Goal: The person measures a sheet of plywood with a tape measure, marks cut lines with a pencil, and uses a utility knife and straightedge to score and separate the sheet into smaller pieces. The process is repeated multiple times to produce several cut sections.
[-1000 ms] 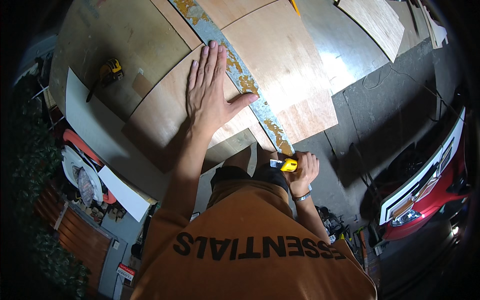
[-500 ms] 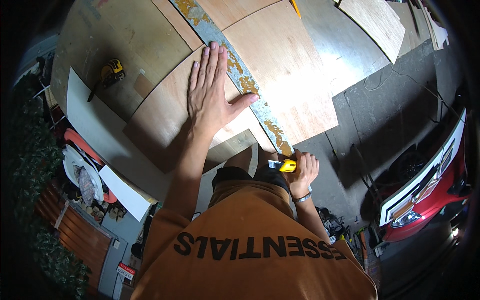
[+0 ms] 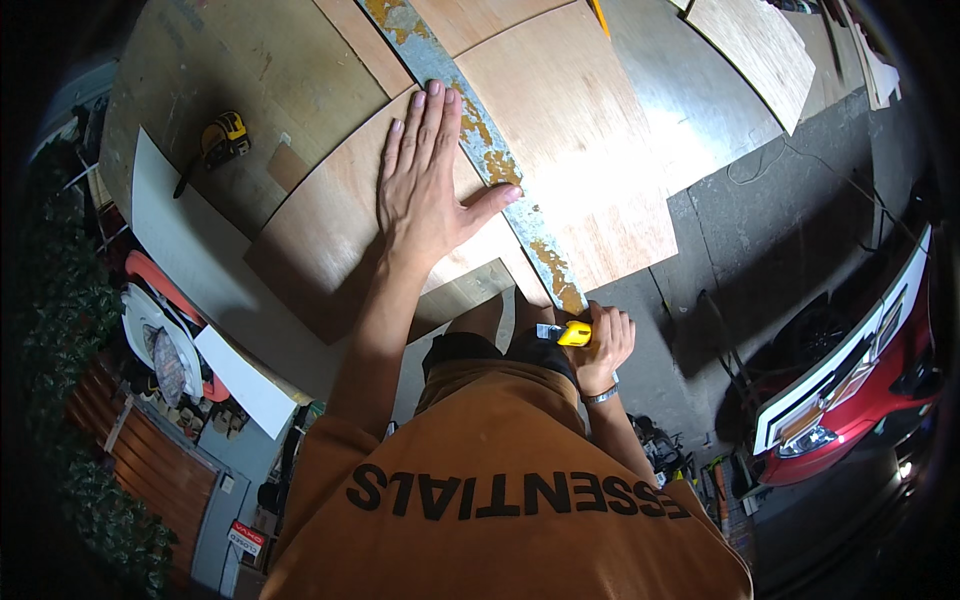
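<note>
Left hand: my left hand lies flat and fully spread, palm down, gripping nothing; fingers press on the plywood sheet and the thumb reaches out to touch the straightedge.
Right hand: my right hand is curled tight around a yellow utility knife, down by my knee at the near end of the straightedge.
Knife: its metal tip points left, sitting just beside the bottom end of the long strip; I cannot tell whether the blade touches the wood.
Straightedge: a long, worn metal straightedge, grey with yellowish patches, runs diagonally from the top of the view down to my right hand, lying over the plywood.
Plywood: several thin brown sheets overlap on the floor; a lighter sheet lies on the right side of the straightedge, the one under my palm on the left.
Wrist: a metal bracelet sits on my right wrist.
Around: a yellow power tool rests on a board well apart to my left; a white panel lies near it.
Right edge: a red car stands on the concrete floor.
</note>
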A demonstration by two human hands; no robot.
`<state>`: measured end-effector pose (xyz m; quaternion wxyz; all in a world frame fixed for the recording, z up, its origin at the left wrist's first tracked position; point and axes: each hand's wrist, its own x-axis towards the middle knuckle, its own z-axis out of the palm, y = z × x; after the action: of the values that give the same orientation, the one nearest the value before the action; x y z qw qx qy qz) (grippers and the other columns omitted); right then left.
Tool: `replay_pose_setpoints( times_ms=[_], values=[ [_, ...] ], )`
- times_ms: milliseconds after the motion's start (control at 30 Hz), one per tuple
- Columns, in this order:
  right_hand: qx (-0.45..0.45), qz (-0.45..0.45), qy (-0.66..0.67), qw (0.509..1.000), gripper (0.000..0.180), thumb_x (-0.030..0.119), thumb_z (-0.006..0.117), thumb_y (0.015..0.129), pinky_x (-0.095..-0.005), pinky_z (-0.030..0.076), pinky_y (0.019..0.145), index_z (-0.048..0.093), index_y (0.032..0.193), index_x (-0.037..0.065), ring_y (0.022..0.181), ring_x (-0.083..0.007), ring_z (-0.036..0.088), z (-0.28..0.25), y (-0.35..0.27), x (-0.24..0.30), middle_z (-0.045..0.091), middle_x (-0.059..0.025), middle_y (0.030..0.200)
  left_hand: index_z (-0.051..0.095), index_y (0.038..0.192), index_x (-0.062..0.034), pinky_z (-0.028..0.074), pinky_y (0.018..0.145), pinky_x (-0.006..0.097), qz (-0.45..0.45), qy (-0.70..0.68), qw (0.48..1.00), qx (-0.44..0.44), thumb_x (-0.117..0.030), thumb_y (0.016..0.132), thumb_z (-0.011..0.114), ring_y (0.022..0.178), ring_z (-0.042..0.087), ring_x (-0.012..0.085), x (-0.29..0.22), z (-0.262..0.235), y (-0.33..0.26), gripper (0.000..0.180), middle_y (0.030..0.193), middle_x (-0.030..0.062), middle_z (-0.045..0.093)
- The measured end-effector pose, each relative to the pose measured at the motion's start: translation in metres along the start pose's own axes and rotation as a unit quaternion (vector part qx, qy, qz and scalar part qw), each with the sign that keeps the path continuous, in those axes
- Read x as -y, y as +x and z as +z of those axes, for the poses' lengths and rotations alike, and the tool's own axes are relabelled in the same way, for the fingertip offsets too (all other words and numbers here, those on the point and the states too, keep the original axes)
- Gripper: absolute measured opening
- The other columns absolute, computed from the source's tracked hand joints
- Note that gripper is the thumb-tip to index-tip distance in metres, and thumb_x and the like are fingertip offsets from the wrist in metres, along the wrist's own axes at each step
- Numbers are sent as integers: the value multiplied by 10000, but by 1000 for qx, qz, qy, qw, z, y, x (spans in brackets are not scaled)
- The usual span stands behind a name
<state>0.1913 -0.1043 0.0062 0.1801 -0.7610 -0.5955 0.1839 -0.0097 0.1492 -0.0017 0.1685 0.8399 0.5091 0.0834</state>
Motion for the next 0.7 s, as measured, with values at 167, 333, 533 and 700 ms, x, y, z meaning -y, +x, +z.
replay_pose_setpoints(
  times_ms=[167, 333, 533, 700],
  values=[
    [7, -1, -3, 1000, 446, 244, 791, 684, -406, 388, 677, 670, 1056, 31, 745, -279, 539, 0, 0, -2, 547, -85, 821, 228, 1616, 9, 171, 1262, 479, 0, -6, 1000, -5, -717, 806, 692, 1565, 227, 342, -1, -3, 1, 1183, 1680, 218, 240],
    [9, 3, -5, 1000, 459, 244, 785, 668, -410, 389, 680, 670, 1061, 35, 748, -283, 539, 1, -1, -2, 544, -86, 820, 233, 1612, 21, 160, 1271, 443, -7, 7, 1000, 3, -736, 822, 661, 1568, 226, 316, -2, -3, 1, 1175, 1685, 195, 241],
    [29, 13, -12, 999, 493, 254, 787, 657, -410, 389, 684, 663, 1083, 38, 773, -286, 543, -3, 1, 1, 547, -84, 842, 237, 1613, 15, 159, 1270, 442, -8, 7, 1000, 4, -722, 818, 677, 1569, 224, 315, -3, -4, 2, 1170, 1686, 194, 238],
    [99, 37, 21, 994, 528, 254, 828, 702, -431, 428, 725, 636, 1137, 23, 816, -321, 549, -13, 2, 0, 555, -128, 947, 241, 1611, 16, 159, 1270, 448, -8, -1, 1000, -1, -709, 812, 691, 1569, 224, 316, -2, -3, 2, 1168, 1686, 192, 242]
  ],
)
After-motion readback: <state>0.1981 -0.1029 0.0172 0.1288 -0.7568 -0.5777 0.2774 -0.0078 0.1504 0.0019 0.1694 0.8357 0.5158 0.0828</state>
